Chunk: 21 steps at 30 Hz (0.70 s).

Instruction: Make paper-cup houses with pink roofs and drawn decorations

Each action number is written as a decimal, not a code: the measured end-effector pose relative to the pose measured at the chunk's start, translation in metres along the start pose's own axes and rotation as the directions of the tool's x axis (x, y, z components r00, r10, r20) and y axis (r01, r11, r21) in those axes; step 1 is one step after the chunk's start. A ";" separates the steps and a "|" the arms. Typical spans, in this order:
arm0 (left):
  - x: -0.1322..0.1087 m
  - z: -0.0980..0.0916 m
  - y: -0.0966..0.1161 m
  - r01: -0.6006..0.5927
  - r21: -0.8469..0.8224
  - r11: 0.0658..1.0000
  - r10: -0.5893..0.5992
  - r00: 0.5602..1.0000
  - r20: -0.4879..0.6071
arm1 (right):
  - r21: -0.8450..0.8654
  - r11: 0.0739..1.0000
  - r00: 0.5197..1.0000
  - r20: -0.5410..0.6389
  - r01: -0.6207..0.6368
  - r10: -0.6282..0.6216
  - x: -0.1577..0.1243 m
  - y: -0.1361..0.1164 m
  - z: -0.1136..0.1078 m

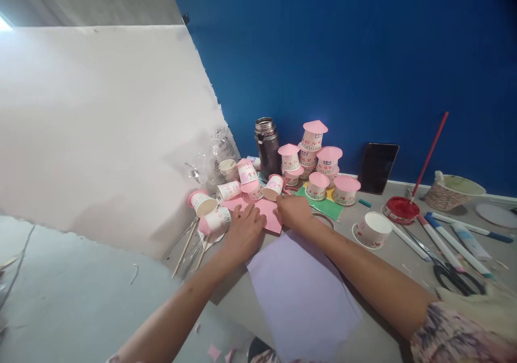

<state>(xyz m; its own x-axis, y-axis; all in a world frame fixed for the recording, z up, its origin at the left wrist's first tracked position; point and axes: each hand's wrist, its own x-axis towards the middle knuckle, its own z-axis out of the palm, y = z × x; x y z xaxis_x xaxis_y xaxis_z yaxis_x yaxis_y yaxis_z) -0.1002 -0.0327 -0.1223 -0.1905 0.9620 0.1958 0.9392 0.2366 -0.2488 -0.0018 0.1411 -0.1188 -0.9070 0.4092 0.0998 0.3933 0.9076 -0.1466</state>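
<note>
My left hand [246, 232] lies with fingers spread on a sheet of pink paper [273, 222]. At the sheet's right side, my right hand [294, 211] is closed with its fingers curled. Whatever may be in its fingers is hidden. Just beyond both hands, a paper cup [272, 188] decorated with drawings lies tipped over. Nearer to me, a large lilac sheet [302, 293] is spread under my right forearm. Behind my right hand are green paper [329, 208] and a roll of tape [323, 221], partly covered.
Several cups with pink cone roofs [315, 134] are stacked behind, beside a dark flask [267, 150]. To the right are a white cup [374, 229], red paint pot [399, 210], markers [456, 244], black-handled scissors [454, 278] and a phone [378, 168]. Sticks [186, 247] lie left.
</note>
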 end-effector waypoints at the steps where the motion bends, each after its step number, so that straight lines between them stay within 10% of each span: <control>1: 0.002 0.000 0.000 0.002 -0.010 1.000 -0.002 1.000 0.017 | -0.005 1.000 1.000 -0.001 -0.012 0.012 0.004 -0.001 0.004; 21: 0.015 0.012 -0.007 -0.090 -0.085 0.992 0.097 0.991 0.088 | -0.014 0.995 0.995 -0.026 -0.099 0.099 0.033 0.003 0.029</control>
<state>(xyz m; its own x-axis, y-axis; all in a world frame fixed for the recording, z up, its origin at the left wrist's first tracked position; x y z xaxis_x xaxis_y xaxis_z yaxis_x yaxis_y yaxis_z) -0.1129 -0.0185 -0.1289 -0.1229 0.9886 0.0864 0.9733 0.1371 -0.1843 -0.0345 0.1547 -0.1449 -0.8595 0.4992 0.1099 0.4835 0.8637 -0.1423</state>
